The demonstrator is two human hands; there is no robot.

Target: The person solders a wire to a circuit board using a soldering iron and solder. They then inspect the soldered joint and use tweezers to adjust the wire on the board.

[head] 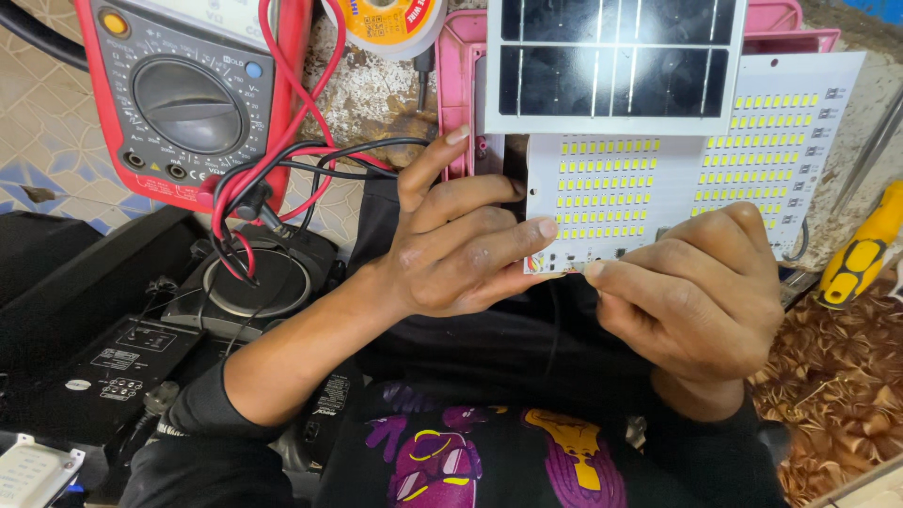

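Note:
A white LED circuit board (611,193) with rows of small yellow LEDs lies tilted in front of me. My left hand (461,240) grips its left lower edge, fingers spread over the board's corner. My right hand (701,292) pinches the board's bottom edge near the middle with thumb and forefinger. A second white LED board (781,132) lies beside it to the right. Above both rests a dark solar panel (611,61) in a white frame, on a pink housing (461,56).
A red multimeter (188,94) with red and black leads (273,169) sits at the upper left. A solder-wire reel (386,23) is at the top. A yellow-handled screwdriver (861,249) lies at the right. Black electronic devices (122,320) fill the lower left.

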